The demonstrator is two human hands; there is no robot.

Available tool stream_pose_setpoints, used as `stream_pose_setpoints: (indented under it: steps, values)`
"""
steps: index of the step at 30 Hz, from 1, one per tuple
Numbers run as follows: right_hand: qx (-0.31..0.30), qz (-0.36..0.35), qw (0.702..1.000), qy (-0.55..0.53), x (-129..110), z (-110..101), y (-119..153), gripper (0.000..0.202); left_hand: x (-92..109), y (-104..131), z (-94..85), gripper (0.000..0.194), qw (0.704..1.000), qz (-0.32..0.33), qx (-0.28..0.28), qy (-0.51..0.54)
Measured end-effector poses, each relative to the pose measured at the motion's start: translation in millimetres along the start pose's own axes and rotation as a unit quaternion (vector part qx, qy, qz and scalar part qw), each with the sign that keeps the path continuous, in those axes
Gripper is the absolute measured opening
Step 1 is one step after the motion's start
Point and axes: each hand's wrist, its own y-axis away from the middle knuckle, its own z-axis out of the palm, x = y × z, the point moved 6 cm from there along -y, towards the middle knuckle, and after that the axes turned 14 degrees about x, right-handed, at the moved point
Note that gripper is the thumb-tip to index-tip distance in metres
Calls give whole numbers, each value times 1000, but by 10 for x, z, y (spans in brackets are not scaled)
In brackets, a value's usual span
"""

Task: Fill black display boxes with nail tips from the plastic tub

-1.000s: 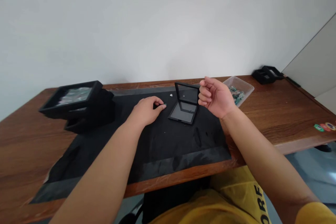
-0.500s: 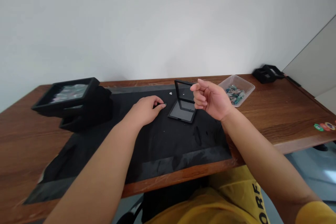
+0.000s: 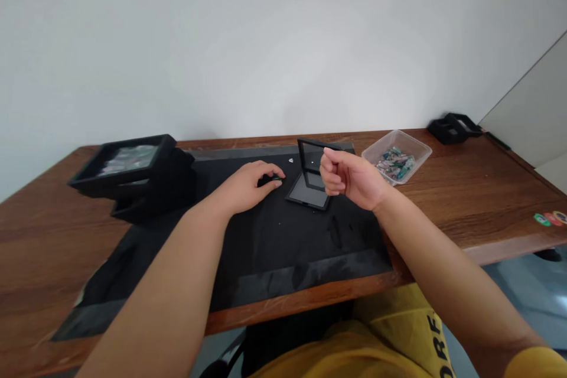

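My left hand (image 3: 252, 186) rests low over the black mat (image 3: 266, 248), thumb and forefinger closing round a small dark piece with a green edge (image 3: 277, 178). My right hand (image 3: 348, 177) is raised in front of an open black case (image 3: 309, 188), its fingers curled; what they hold, if anything, is too small to tell. The case has a grey inner panel, and its lid stands up at the back, partly covered by my right hand. A tiny white piece (image 3: 291, 160) lies on the mat left of the lid.
Black stacked trays (image 3: 128, 171) with clear packets stand at the left. Behind my right hand, a clear plastic tub (image 3: 419, 153) holds green and pinkish items. Small black trays (image 3: 454, 129) sit at the back right, and round stickers (image 3: 550, 219) mark the right edge.
My left thumb and forefinger have shifted slightly, and green now shows on the piece between them. My right hand has dropped a little, with its fingers drawn in. The view has moved slightly.
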Motion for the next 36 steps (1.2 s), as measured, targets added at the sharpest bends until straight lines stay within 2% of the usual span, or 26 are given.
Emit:
stream_pose_setpoints:
  steps: [6,9,17,22,30,32,36]
  values:
    - [-22,-4,1000,0,-5,29,-8,57,-89,72,-73,49,995,-57,-80,17]
    - [-24,-5,1000,-4,-3,24,-22,64,-107,119,-90,53,991,-78,-97,38]
    - [-16,16,1000,0,15,15,-27,69,-124,101,-83,46,988,-144,-43,23]
    - [0,6,1000,-6,0,14,-31,71,-167,96,-90,45,984,-176,-34,12]
    - [7,0,1000,0,10,40,-15,70,-159,61,-72,50,984,-163,-38,56]
    - [25,-13,1000,1,-1,25,-19,70,-157,58,-68,48,984,-167,-38,59]
    - [92,-82,992,-30,-120,-103,-33,72,-140,62,-66,42,980,-181,-39,70]
